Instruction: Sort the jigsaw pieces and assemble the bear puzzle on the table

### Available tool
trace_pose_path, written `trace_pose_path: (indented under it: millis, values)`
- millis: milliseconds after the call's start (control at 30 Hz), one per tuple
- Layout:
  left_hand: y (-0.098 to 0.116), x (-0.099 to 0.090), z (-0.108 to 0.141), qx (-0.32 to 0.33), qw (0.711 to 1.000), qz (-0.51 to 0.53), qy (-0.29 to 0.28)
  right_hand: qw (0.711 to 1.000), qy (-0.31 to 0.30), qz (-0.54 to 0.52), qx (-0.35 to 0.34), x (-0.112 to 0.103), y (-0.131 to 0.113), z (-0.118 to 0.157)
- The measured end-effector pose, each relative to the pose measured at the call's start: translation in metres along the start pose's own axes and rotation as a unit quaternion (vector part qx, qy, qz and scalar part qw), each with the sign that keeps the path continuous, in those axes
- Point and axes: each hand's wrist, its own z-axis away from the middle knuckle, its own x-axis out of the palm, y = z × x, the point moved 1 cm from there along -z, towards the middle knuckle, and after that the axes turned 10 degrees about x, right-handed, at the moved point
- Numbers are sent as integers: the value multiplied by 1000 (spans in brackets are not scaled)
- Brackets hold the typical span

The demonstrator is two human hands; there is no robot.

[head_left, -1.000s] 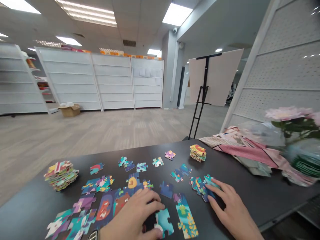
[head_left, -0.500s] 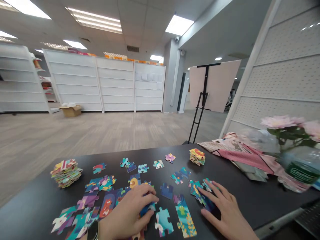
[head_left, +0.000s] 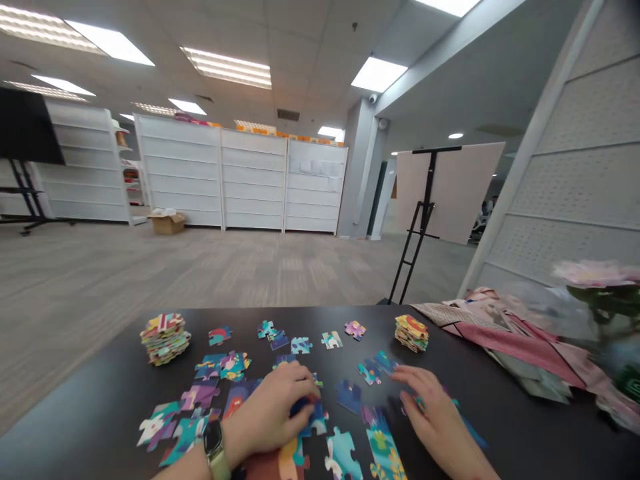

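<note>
My left hand (head_left: 280, 403), with a watch on its wrist, bends its fingers and thumb around a dark blue puzzle piece (head_left: 299, 404) over the joined pieces in the middle. Its palm hides part of them. My right hand (head_left: 433, 417) holds nothing that shows; its thumb and fingers are apart. Its fingertips are beside a small joined pair of blue puzzle pieces (head_left: 371, 371). Other pieces are partly covered by this hand. Between the hands lie a loose dark blue piece (head_left: 349, 396), a teal piece (head_left: 343, 455) and a joined strip with a frog (head_left: 383, 443).
Stacks of puzzle pieces stand at the left (head_left: 165, 339) and right (head_left: 411, 333) of the black table (head_left: 90, 407). More joined pieces (head_left: 200, 395) lie left of my left hand. Pink cloth (head_left: 520, 340) and flowers (head_left: 595, 275) are at the right edge.
My right hand has moved off the joined pieces at the right, towards the small blue pair. My left hand stays over the middle pieces. The view has swung left and up.
</note>
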Motion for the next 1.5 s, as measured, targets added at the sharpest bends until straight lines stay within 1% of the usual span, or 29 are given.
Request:
trace_pose_path:
  millis: [67,133,233,300,367,433,567,667,767,800,833,900,933,1000,1100,1167,1233,1267,1333,1400,1433,1500]
  values:
    - [-3,-2,1,-4,1000,-3,-2,994,-95,-18,-55,16,-31,-27]
    - [-7,-4,2,-8,1000,-4,-4,984,-156,-12,-82,37,-55,-58]
    - [-11,-8,3,-17,1000,-13,-7,977,-190,-11,-96,64,-72,-97]
    - [-13,-11,3,-20,999,-24,-9,973,-205,-16,-102,75,-74,-112]
    - [-12,-15,2,-16,999,-31,-16,971,-214,-22,-101,79,-72,-117]
    - [-7,-15,2,4,999,-21,-33,972,-216,-30,-85,77,-69,-118]
    - [13,-6,1,88,991,52,-91,974,-213,-59,-40,64,-67,-116]
    - [26,1,4,133,979,86,-129,975,-204,-94,-6,48,-71,-104]
    - [28,3,5,134,976,96,-143,964,-203,-170,35,29,-79,-70]
    - [27,3,5,127,977,95,-140,946,-216,-232,64,23,-81,-54]
    - [26,2,5,121,979,94,-137,923,-235,-291,94,19,-82,-37]
    - [23,2,5,108,982,88,-129,889,-252,-350,155,15,-83,-4]
    - [23,2,5,102,983,85,-126,877,-256,-364,179,15,-82,10]
    - [27,5,3,85,987,84,-110,864,-250,-383,209,18,-84,31]
    - [39,13,-4,36,993,99,-59,854,-240,-409,213,22,-90,43]
    - [50,20,-10,4,994,102,-44,858,-241,-410,192,20,-93,44]
    - [59,26,-15,-14,994,96,-53,875,-237,-388,164,14,-92,45]
    - [62,29,-16,-20,994,93,-56,889,-228,-367,153,9,-88,46]
    - [66,30,-18,-30,994,85,-58,926,-202,-298,118,-1,-74,49]
    - [68,28,-18,-34,995,71,-60,958,-190,-206,63,-11,-57,53]
    - [69,28,-18,-34,995,63,-66,966,-199,-162,35,-15,-48,55]
    - [70,27,-19,-29,995,50,-83,967,-232,-106,-2,-19,-35,58]
